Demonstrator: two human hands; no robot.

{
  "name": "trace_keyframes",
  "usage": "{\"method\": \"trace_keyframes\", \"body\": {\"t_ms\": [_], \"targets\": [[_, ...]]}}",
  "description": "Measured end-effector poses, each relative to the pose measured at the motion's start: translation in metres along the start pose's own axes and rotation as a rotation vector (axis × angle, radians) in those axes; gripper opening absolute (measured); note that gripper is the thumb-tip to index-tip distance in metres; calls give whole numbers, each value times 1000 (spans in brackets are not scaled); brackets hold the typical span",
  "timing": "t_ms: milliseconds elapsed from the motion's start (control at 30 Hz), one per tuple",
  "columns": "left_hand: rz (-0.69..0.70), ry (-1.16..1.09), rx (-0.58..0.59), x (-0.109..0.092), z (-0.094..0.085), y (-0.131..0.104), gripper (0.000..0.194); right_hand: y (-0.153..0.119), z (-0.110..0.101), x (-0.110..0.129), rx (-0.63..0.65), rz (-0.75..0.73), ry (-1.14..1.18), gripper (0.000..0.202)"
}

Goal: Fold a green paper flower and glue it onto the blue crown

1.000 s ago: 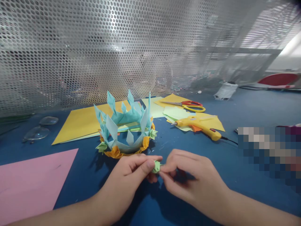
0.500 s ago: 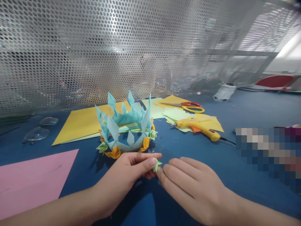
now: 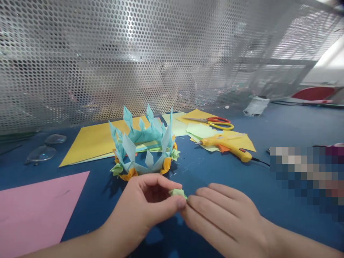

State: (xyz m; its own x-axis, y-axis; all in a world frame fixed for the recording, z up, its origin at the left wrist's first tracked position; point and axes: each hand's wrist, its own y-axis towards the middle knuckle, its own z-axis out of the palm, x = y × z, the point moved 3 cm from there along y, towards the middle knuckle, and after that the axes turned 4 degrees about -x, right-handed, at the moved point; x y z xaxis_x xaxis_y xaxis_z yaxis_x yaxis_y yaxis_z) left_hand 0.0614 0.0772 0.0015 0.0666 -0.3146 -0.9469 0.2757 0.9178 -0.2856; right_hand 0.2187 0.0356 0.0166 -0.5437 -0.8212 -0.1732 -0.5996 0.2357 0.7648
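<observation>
A small light-green folded paper flower (image 3: pixel 177 194) sits pinched between the thumb and index finger of my left hand (image 3: pixel 146 208). My right hand (image 3: pixel 223 215) is closed, its fingers together and their tips against the flower's right end; its thumb is hidden. Just behind my left hand stands a light-blue paper crown (image 3: pixel 142 135) with pointed, diamond-shaped tips. Around the crown's base are crumpled orange paper pieces (image 3: pixel 166 165) and similar green paper flowers (image 3: pixel 117 169).
Behind the crown lies a yellow sheet (image 3: pixel 91 138); pink paper (image 3: pixel 40 208) is at the left near glasses (image 3: pixel 41 153). A yellow glue gun (image 3: pixel 228 145) and scissors (image 3: pixel 212 121) rest on paper scraps at right. A perforated metal panel (image 3: pixel 107 61) borders the blue table.
The green flower has turned from pointing its petals upright to lying on its side. My left index finger has bent over it, and my left thumb has moved lower.
</observation>
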Motion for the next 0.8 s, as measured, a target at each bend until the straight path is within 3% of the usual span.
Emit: {"method": "trace_keyframes", "body": {"t_ms": [67, 133, 233, 333, 500, 667, 800], "targets": [[115, 131, 6, -3, -2, 1, 10, 1, 1, -3, 51, 35, 110, 23], [221, 229, -13, -5, -4, 1, 7, 1, 0, -8, -8, 136, 266, 20], [359, 317, -10, -7, -3, -2, 13, 0, -1, -19, -104, 394, 490, 9], [462, 333, 5, -8, -2, -6, 24, -2, 5, -28, -49, 665, 671, 13], [358, 319, -28, -7, -1, -5, 22, -7, 16, -31, -5, 960, 992, 15], [296, 191, -161, -9, 2, -8, 23, -8, 19, -28, 6, 1159, 1188, 20], [280, 85, -66, -6, 1, -5, 21, -7, 18, -26, 28, 1223, 1176, 9]]}}
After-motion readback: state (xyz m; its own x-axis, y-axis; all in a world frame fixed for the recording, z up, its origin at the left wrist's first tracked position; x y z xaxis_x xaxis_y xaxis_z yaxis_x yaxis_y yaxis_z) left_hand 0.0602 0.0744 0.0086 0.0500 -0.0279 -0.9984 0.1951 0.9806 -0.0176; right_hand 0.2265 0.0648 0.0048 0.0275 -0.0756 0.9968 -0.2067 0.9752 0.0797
